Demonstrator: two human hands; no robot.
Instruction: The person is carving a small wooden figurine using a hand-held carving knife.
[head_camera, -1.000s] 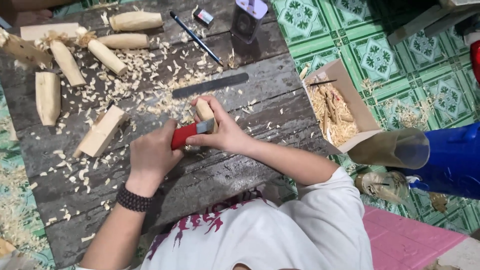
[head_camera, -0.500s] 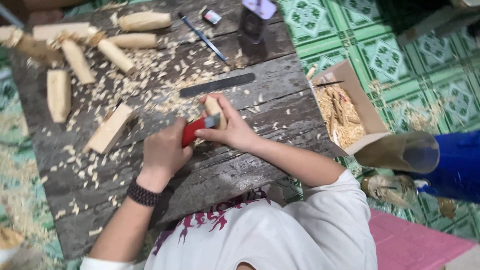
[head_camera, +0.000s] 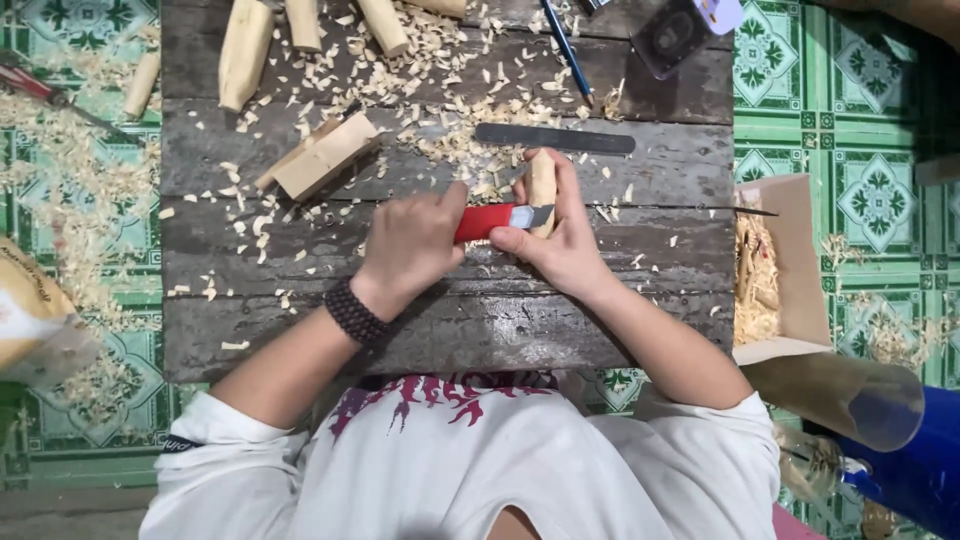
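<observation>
Left hand (head_camera: 412, 243) clamped on red knife (head_camera: 490, 221) — blade against wood peg (head_camera: 543, 180), gripped by right hand (head_camera: 560, 245).

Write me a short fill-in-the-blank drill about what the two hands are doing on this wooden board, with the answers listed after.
1. The left hand grips a knife with a ____ handle.
2. The right hand holds a pale carved ____ piece against the blade.
3. A beaded black bracelet sits on the ____ wrist.
4. Beyond the hands on the dark plank table lies a long flat dark file, among pale wood ____.

Missing words: red; wood; left; shavings
</observation>
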